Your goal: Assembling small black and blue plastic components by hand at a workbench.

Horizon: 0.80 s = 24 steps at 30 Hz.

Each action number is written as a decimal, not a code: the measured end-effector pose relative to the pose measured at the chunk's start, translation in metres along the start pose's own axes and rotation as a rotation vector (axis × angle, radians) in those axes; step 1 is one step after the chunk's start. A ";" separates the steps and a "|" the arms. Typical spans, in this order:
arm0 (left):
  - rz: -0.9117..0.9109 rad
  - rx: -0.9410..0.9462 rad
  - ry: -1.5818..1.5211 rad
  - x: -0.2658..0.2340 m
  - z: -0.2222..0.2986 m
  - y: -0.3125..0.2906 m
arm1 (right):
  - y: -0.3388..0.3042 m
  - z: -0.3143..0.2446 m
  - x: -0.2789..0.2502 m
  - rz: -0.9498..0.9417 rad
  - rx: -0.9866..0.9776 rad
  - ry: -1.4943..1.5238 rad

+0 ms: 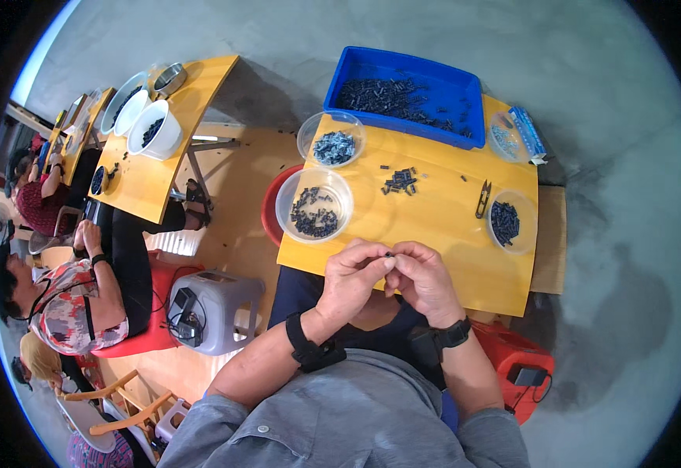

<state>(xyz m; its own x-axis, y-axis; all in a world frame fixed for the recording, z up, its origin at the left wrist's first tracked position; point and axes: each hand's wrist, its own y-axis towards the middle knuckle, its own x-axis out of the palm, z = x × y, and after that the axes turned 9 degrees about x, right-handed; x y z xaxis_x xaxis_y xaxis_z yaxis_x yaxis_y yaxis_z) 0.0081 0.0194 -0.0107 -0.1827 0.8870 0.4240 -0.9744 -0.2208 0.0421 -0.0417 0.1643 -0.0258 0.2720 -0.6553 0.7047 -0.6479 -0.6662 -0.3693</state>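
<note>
My left hand [354, 273] and my right hand [426, 281] meet at the table's near edge, fingertips pinched together on one small black piece [389, 255]. Its exact kind is too small to make out. Left of the hands stands a clear round tub [347, 222] with many short dark pieces inside. A loose pile of similar dark pieces [400, 182] lies beyond the hands on the yellow table [434, 226]. Toward the right edge, another clear tub [526, 203] holds more of them, with black thread snips [483, 199] lying beside it.
A large blue bin [465, 93] of dark pieces stands at the far side. Near it are a clear tub of pale bluish bits [334, 147], a smaller tub [504, 132] and a blue box [526, 131]. A red basin [272, 204] sits below left. People work at tables leftward.
</note>
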 end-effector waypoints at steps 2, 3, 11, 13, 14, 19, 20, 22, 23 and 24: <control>0.026 -0.117 -0.086 -0.004 -0.001 0.000 | 0.001 0.003 0.001 -0.003 0.040 0.052; 0.022 -0.115 -0.089 -0.003 -0.001 0.000 | 0.000 0.002 0.002 -0.002 0.036 0.050; 0.095 -0.170 -0.031 -0.004 -0.009 0.006 | 0.006 0.000 0.003 0.005 0.100 0.122; 0.091 -0.115 -0.015 -0.006 -0.015 0.007 | 0.007 0.003 0.005 0.028 0.108 0.132; 0.087 -0.059 0.002 -0.007 -0.018 0.008 | 0.009 0.003 0.004 0.050 0.114 0.143; 0.066 -0.086 0.028 -0.015 -0.025 0.013 | 0.024 -0.015 -0.007 0.165 0.070 -0.066; 0.039 -0.115 0.076 -0.017 -0.026 0.014 | 0.031 -0.023 -0.017 0.269 0.009 -0.226; -0.011 -0.256 0.069 -0.021 -0.017 0.016 | 0.050 -0.042 -0.051 0.472 -0.120 -0.680; -0.062 -0.394 0.067 -0.023 -0.014 0.017 | 0.063 -0.049 -0.075 0.546 -0.257 -0.929; -0.066 -0.396 0.065 -0.026 -0.018 0.017 | 0.073 -0.057 -0.095 0.624 -0.396 -1.181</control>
<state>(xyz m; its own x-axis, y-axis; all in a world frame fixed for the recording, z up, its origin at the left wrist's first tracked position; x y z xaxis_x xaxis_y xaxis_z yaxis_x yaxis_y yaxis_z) -0.0061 0.0000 -0.0367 -0.1136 0.9206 0.3737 -0.9570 -0.0003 -0.2900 -0.1559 0.1977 -0.0848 0.1713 -0.8450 -0.5066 -0.9852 -0.1424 -0.0956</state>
